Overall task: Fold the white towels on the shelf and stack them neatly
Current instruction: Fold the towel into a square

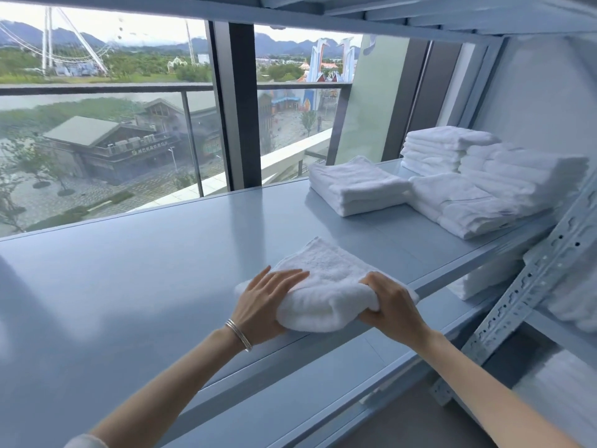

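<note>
folded white towel [326,279] at the front edge of the grey shelf [145,270], left hand [265,302] flat on its left side, fingers [290,274] straight, right hand [391,302] curled tight, clamping its right end, towel stacks [355,185] well apart, far right

Head-worn wide-angle view looks forward and down across the shelf [155,273] toward the window [106,130], close in

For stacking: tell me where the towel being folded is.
Head view: the towel lies at the shelf front edge, right of centre, between the left hand and right hand, folded stacks behind it.
</note>
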`<state>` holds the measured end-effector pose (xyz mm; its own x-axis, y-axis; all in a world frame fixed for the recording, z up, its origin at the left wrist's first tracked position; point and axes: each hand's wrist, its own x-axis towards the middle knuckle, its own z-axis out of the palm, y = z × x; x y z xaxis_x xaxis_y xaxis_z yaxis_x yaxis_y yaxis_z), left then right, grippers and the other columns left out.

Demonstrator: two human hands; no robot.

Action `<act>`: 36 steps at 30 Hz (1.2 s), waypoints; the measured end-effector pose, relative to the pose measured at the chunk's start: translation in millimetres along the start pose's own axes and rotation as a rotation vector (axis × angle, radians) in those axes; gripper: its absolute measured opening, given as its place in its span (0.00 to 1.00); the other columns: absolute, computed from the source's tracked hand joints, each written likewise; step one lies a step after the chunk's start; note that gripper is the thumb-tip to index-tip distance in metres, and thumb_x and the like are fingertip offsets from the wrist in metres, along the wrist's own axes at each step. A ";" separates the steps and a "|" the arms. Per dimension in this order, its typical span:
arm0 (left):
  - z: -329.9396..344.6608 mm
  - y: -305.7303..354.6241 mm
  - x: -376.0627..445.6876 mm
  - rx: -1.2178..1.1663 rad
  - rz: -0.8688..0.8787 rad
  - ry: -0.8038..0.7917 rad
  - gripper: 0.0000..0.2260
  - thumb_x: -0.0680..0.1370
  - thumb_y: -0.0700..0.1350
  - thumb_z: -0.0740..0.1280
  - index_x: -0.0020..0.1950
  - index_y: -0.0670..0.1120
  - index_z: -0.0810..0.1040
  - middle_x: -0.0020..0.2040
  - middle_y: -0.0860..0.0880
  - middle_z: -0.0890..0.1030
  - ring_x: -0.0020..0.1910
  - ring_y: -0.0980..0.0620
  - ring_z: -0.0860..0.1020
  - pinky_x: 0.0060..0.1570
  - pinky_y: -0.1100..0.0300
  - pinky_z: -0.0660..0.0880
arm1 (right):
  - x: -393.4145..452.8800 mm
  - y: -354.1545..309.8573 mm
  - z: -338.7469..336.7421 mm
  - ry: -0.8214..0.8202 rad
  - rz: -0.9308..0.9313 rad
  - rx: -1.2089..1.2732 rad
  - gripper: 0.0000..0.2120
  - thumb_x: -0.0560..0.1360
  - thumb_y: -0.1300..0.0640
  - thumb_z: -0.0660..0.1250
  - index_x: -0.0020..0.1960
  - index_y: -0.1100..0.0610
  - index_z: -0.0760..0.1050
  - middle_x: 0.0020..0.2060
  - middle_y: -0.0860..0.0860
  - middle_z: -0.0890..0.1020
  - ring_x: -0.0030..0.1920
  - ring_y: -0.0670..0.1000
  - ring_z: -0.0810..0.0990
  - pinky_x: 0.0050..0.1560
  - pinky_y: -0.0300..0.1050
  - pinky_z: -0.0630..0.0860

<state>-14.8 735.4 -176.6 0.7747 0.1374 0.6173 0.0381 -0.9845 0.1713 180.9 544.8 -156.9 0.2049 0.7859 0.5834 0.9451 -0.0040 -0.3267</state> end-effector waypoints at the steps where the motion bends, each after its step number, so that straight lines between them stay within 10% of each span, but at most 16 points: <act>1: 3.5 10.7 6.4 -0.029 -0.016 0.076 0.38 0.64 0.49 0.74 0.70 0.55 0.60 0.64 0.51 0.75 0.63 0.53 0.71 0.64 0.48 0.69 | 1.8 1.6 -6.0 0.021 -0.004 -0.012 0.13 0.65 0.51 0.68 0.44 0.50 0.65 0.35 0.49 0.76 0.35 0.45 0.71 0.32 0.37 0.68; 8: 8.8 84.2 72.6 -0.198 -0.258 0.320 0.28 0.63 0.34 0.62 0.64 0.46 0.73 0.53 0.47 0.82 0.52 0.54 0.75 0.49 0.70 0.66 | 20.9 18.6 -47.2 -0.005 -0.054 -0.053 0.20 0.66 0.43 0.69 0.50 0.49 0.64 0.43 0.43 0.71 0.41 0.45 0.70 0.28 0.42 0.66; 12: 12.6 97.8 100.2 -0.144 -0.237 0.219 0.27 0.64 0.35 0.65 0.62 0.50 0.73 0.50 0.49 0.83 0.46 0.48 0.80 0.42 0.68 0.68 | 19.2 51.4 -73.2 -0.161 -0.029 -0.125 0.30 0.63 0.51 0.77 0.55 0.44 0.61 0.46 0.47 0.79 0.39 0.55 0.78 0.32 0.43 0.66; 21: 0.3 169.0 165.0 0.393 -0.041 0.216 0.37 0.58 0.41 0.78 0.65 0.50 0.68 0.61 0.49 0.72 0.46 0.45 0.80 0.30 0.57 0.77 | 56.4 92.6 -147.4 0.043 -0.305 -0.421 0.27 0.53 0.58 0.79 0.50 0.52 0.76 0.33 0.49 0.81 0.30 0.53 0.80 0.27 0.38 0.66; 26: 14.1 196.8 215.2 0.834 -0.212 0.093 0.23 0.51 0.44 0.81 0.43 0.48 0.80 0.36 0.49 0.79 0.33 0.48 0.78 0.31 0.59 0.73 | 70.8 103.1 -167.3 0.125 -0.260 -0.461 0.21 0.52 0.57 0.80 0.42 0.54 0.78 0.30 0.50 0.80 0.29 0.55 0.80 0.27 0.41 0.72; 36: 42.5 136.1 264.3 0.727 -0.133 0.062 0.19 0.56 0.47 0.77 0.42 0.48 0.76 0.33 0.52 0.77 0.29 0.49 0.76 0.25 0.62 0.68 | 115.2 157.9 -165.8 0.135 -0.442 -0.602 0.23 0.55 0.47 0.80 0.43 0.56 0.75 0.32 0.51 0.78 0.32 0.55 0.78 0.27 0.43 0.71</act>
<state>221.9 633.1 -22.8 0.6983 0.2450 0.6725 0.5538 -0.7803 -0.2907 395.9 532.2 -18.0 -0.2324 0.7107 0.6640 0.9141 -0.0736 0.3987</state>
